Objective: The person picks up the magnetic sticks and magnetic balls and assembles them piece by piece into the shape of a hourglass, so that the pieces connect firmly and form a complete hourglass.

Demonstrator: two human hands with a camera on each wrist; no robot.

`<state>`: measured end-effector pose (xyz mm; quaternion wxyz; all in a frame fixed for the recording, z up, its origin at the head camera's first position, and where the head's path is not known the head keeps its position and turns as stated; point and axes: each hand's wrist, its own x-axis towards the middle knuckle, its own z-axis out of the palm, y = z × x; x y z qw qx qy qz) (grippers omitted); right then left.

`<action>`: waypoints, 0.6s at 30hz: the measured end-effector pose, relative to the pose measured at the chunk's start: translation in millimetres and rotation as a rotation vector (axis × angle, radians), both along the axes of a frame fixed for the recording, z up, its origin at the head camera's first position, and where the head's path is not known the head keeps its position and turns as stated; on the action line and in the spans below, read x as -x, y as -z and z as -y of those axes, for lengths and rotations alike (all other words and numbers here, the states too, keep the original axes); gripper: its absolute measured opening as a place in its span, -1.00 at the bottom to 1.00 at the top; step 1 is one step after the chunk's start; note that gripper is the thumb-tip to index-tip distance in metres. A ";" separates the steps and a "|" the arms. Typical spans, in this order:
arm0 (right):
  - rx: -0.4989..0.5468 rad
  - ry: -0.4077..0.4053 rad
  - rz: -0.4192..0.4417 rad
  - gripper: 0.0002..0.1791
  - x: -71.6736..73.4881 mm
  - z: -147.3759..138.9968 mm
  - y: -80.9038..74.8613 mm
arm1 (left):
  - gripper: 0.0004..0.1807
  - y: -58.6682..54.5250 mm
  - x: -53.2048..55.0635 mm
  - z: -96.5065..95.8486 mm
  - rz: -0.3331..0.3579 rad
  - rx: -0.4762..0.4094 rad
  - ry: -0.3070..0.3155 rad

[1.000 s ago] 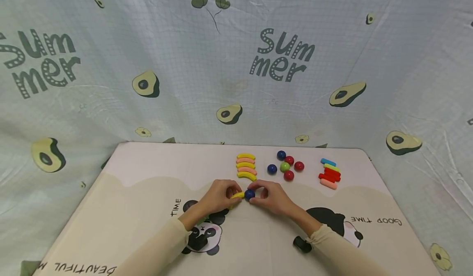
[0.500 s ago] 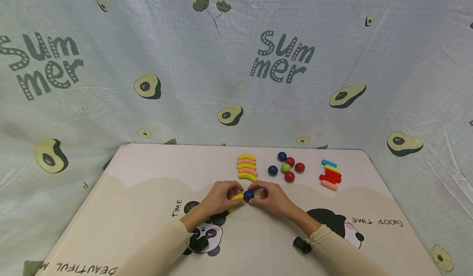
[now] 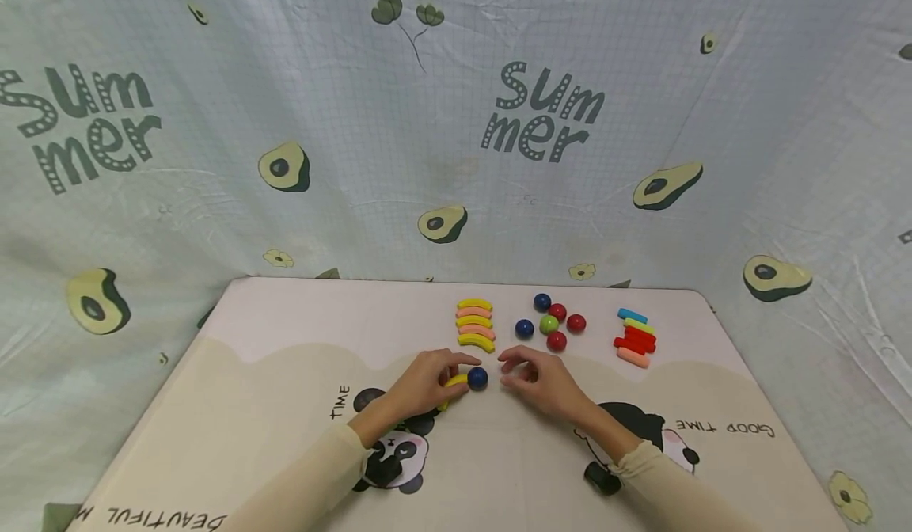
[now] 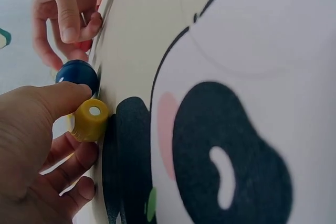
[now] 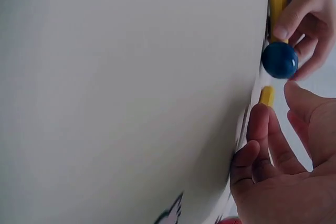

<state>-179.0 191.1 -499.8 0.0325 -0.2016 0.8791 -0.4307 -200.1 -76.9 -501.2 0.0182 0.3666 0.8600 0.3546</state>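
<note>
In the head view my left hand (image 3: 427, 381) holds a yellow toy banana (image 3: 456, 380) low over the table, with the thumb on its near side. A dark blue ball (image 3: 477, 378) sits against the banana's right end. From the left wrist view, the thumb covers part of the banana (image 4: 90, 120) and its tip reaches the blue ball (image 4: 77, 74). My right hand (image 3: 541, 378) is just right of the ball, apart from it, thumb and fingers spread with nothing between them. The right wrist view shows a gap between those fingers and the ball (image 5: 280, 60).
Behind the hands lies a column of yellow and pink curved pieces (image 3: 475, 321). Blue, red and green balls (image 3: 549, 324) cluster right of it. Coloured sticks (image 3: 637, 336) lie farther right. A printed cloth (image 3: 442, 120) hangs behind the table (image 3: 285, 310).
My right hand has let go of the blue ball and moved a little to the right. The left hand stays nearly in place, its index finger extended more.
</note>
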 end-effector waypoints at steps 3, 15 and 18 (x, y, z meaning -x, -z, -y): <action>0.006 -0.003 -0.027 -0.67 0.8 -4.9 0.0 | -0.58 -1.5 -2.2 -0.7 -0.005 0.014 -0.004; -0.075 0.143 -0.063 -0.61 16.8 8.6 -4.0 | -0.65 -0.9 -6.7 -6.1 -0.037 0.027 -0.099; -0.096 0.169 -0.063 -0.62 22.1 15.1 -4.3 | -0.66 1.2 -6.8 -4.6 -0.041 0.010 -0.105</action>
